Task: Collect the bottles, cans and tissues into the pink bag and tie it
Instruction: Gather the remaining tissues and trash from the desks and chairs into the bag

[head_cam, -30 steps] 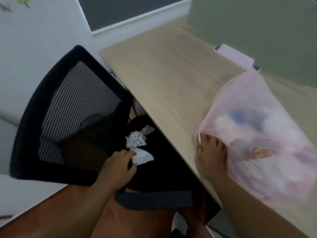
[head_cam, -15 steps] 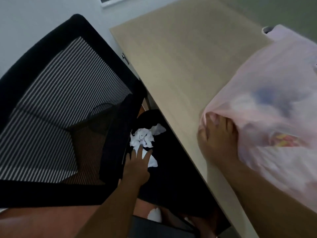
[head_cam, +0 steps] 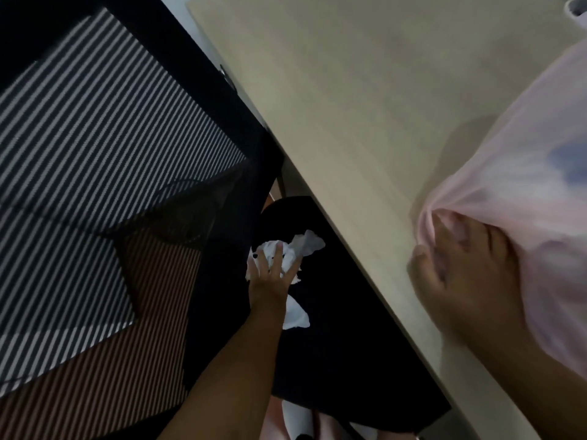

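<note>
as left hand (head_cam: 270, 282) spreads over crumpled white tissues (head_cam: 309, 243), right hand (head_cam: 467, 281) pinching translucent pink plastic bag (head_cam: 524, 192): gather whole clump.

Pale beige wood-grain desk top (head_cam: 349, 106) — matt, smooth, faint straight grain. Thin translucent pink plastic bag (head_cam: 524, 192) — filmy, soft sheen, puckered into fine creases where the right hand (head_cam: 470, 281) pinches it. Crumpled white paper tissues (head_cam: 306, 244): matt, soft, rumpled. Black mesh chair back (head_cam: 95, 138): see-through woven cloth, fine ribbed stripes. Black chair seat (head_cam: 349, 312): dull dark cloth, weave too dark to tell.
</note>
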`<act>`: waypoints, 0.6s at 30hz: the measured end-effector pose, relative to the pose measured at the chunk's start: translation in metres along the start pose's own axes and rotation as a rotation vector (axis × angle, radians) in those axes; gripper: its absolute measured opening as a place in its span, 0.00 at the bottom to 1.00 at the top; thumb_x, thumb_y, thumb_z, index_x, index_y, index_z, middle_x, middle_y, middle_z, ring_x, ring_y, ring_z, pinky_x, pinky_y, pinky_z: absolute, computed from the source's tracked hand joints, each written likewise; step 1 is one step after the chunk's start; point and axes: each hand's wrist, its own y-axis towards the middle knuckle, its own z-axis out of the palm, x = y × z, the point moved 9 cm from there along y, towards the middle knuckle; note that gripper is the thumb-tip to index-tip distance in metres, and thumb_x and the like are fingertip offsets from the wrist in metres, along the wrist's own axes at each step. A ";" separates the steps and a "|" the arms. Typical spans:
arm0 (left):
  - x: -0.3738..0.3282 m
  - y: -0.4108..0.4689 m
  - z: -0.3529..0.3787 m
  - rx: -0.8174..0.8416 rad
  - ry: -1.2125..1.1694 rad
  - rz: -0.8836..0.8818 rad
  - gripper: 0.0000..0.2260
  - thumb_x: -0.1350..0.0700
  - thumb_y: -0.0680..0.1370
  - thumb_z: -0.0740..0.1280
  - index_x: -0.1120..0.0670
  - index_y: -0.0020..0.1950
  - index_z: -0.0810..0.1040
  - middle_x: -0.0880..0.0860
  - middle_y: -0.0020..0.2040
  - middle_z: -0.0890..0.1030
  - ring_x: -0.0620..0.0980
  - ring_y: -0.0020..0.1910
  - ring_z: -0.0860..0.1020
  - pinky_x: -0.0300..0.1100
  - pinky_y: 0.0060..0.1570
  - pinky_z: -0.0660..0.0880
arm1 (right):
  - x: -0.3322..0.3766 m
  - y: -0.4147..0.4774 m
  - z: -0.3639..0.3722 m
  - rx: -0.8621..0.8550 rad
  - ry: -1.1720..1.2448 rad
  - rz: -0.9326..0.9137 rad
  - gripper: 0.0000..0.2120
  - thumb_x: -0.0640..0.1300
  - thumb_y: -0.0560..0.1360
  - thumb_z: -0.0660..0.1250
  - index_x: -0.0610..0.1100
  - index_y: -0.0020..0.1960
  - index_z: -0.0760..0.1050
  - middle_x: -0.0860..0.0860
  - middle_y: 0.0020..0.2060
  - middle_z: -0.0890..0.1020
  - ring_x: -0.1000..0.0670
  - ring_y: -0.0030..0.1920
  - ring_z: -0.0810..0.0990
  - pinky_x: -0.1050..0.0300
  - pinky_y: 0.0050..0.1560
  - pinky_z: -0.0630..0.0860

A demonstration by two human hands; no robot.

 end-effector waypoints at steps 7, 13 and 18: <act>-0.008 0.029 0.005 0.135 -0.004 0.010 0.55 0.50 0.74 0.74 0.38 0.74 0.26 0.55 0.75 0.24 0.72 0.75 0.44 0.74 0.66 0.56 | 0.001 0.003 -0.001 -0.039 0.034 0.016 0.25 0.51 0.72 0.60 0.45 0.68 0.70 0.42 0.66 0.70 0.38 0.66 0.66 0.43 0.66 0.62; -0.017 0.044 -0.024 -0.028 -0.086 0.078 0.45 0.47 0.67 0.79 0.36 0.76 0.57 0.59 0.79 0.51 0.68 0.71 0.62 0.59 0.52 0.77 | -0.002 0.002 0.000 -0.028 0.052 0.036 0.25 0.52 0.73 0.60 0.45 0.68 0.70 0.43 0.66 0.70 0.40 0.65 0.65 0.43 0.67 0.61; -0.028 0.041 0.007 0.107 -0.139 0.195 0.26 0.52 0.79 0.66 0.53 0.75 0.63 0.59 0.75 0.60 0.62 0.69 0.65 0.57 0.62 0.72 | -0.002 0.001 0.000 -0.031 0.071 0.050 0.25 0.51 0.73 0.60 0.45 0.68 0.70 0.43 0.66 0.70 0.40 0.66 0.65 0.44 0.67 0.61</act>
